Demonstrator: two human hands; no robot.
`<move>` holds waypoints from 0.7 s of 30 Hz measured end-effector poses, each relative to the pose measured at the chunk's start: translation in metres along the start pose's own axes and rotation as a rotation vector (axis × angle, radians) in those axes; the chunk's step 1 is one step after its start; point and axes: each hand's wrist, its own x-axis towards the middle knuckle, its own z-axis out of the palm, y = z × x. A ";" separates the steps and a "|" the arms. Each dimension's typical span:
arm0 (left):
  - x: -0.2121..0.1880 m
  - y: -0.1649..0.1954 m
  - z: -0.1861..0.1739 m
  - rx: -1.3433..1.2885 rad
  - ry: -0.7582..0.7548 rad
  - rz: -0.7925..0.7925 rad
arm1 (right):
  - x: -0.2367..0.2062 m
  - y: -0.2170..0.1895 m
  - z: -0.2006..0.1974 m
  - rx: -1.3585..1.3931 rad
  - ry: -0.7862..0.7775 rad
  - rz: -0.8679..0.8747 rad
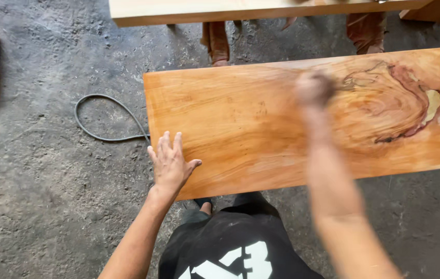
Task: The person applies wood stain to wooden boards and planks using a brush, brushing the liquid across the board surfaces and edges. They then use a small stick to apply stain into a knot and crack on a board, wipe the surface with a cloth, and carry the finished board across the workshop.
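Left hand flat on board, right hand blurred

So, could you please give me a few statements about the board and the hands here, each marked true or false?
1. The left hand lies flat on the wooden board. True.
2. The right hand is sharp and at rest. False: it is blurred, over the board's middle.
3. A grey cable loops on the concrete floor left of the board. True.
4. The board's dark knot is by the left hand. False: it is near the right end.
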 end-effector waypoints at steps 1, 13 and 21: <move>0.010 0.012 0.002 0.058 -0.012 -0.012 | -0.020 -0.033 0.012 0.063 0.162 -0.357; 0.052 0.058 0.026 0.350 -0.199 -0.171 | 0.120 0.151 -0.008 0.235 -0.157 0.045; 0.064 0.069 0.019 0.432 -0.317 -0.192 | -0.016 -0.084 0.038 0.352 -0.016 -0.460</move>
